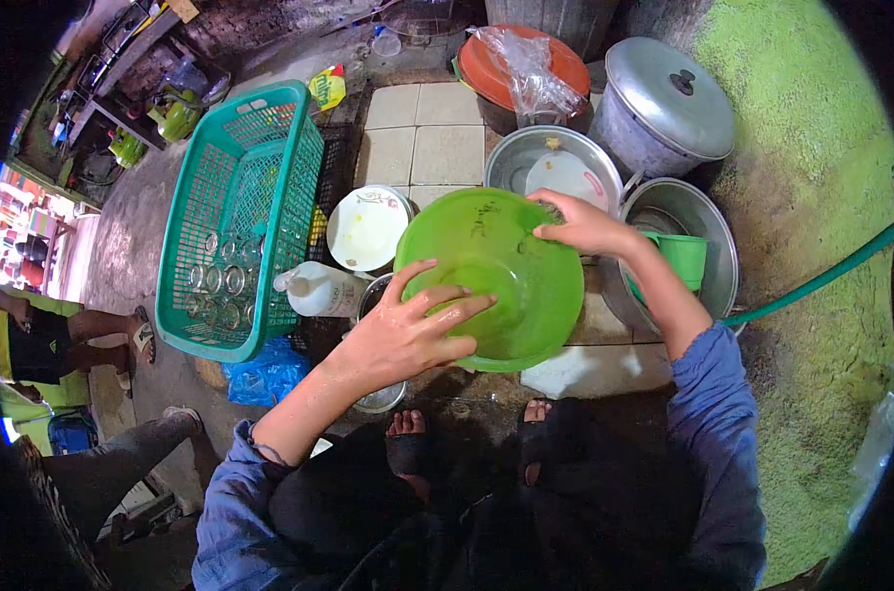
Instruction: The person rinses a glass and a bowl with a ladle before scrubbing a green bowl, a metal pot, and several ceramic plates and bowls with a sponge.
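Note:
A bright green plastic basin is tilted towards me in front of my feet, its wet-looking inside facing up. My right hand grips its upper right rim, thumb on the inner side. A small dark patch shows by those fingers. My left hand is wet, with fingers spread over the basin's left inner side. Left of the basin are stacked white plates with a floral mark and a white pump bottle. Behind it sits a metal basin with a white plate inside.
A teal basket with several glasses stands left. On the right, a metal pot holds a green dipper, with a green hose beside it. A lidded pot stands behind. People's legs show far left.

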Demonstrator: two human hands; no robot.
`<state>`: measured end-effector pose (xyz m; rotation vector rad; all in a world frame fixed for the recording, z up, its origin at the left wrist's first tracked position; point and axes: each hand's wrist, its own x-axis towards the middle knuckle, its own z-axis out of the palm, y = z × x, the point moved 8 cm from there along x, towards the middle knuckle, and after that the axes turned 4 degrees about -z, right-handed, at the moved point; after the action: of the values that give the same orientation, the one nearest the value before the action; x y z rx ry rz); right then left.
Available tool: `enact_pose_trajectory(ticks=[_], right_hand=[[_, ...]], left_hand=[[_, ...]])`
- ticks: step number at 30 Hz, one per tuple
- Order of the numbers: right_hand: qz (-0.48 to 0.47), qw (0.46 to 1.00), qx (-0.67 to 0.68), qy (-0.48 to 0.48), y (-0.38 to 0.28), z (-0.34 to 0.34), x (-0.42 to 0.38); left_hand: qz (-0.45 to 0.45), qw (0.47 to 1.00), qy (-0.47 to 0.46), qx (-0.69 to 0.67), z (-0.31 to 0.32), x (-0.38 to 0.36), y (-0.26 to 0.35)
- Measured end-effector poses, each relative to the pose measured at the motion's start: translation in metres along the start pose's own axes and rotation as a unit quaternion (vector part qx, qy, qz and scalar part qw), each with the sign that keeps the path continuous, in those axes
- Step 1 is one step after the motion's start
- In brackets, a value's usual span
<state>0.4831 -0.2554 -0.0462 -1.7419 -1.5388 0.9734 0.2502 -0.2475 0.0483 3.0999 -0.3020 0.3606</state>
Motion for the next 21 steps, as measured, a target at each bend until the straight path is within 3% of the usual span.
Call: enact_pose_trajectory(ticks=[1,2,4,5,6,7,9,11,12,13,14,17,19,21], right_hand=[[0.024,0.998,-0.032,0.042,0.004,0.002,-0.001],[-0.032,0.989,-0.080,0.120,0.015,0.002,0.000],[-0.004,0.984,-0.057,0.168,0.029,0.003,-0.011],[0.023,0.976,-0.035,0.216,0.035,0.000,-0.017],[0.023,0.976,-0.036,0.216,0.035,0.006,-0.021],[0.051,0.961,-0.013,0.270,0.039,0.004,-0.030],[0.080,0.943,0.007,0.323,0.044,0.010,-0.044],[0.130,0.919,0.033,0.371,0.050,0.020,-0.056],[0.124,0.913,0.047,0.386,0.046,0.028,-0.060],[0.123,0.913,0.048,0.385,0.044,0.037,-0.061],[0.130,0.923,0.000,0.361,0.040,0.047,-0.060],[0.149,0.948,-0.046,0.278,0.022,0.066,-0.062],[0.077,0.972,-0.098,0.198,0.003,0.078,-0.053],[0.107,0.978,-0.111,0.141,-0.007,0.061,-0.060]], left_hand=[[0.000,1.000,-0.001,-0.001,0.005,-0.003,-0.003],[-0.016,0.999,0.039,0.011,0.005,-0.009,-0.010],[-0.031,0.996,0.076,0.023,0.016,-0.015,-0.015],[-0.154,0.966,0.168,-0.121,0.014,-0.022,-0.037],[-0.270,0.892,0.254,-0.259,0.015,-0.035,-0.060],[-0.269,0.892,0.255,-0.259,0.013,-0.036,-0.062],[-0.304,0.848,0.086,-0.426,0.041,-0.034,-0.069],[-0.292,0.843,0.093,-0.442,0.044,-0.030,-0.062],[-0.326,0.780,0.152,-0.511,0.045,-0.032,-0.062],[-0.356,0.707,0.210,-0.574,0.047,-0.033,-0.062],[-0.382,0.680,0.261,-0.569,0.041,-0.029,-0.063],[-0.438,0.659,0.296,-0.536,0.037,-0.033,-0.083],[-0.440,0.673,0.319,-0.501,0.033,-0.038,-0.091],[-0.434,0.703,0.333,-0.455,0.024,-0.039,-0.093]])
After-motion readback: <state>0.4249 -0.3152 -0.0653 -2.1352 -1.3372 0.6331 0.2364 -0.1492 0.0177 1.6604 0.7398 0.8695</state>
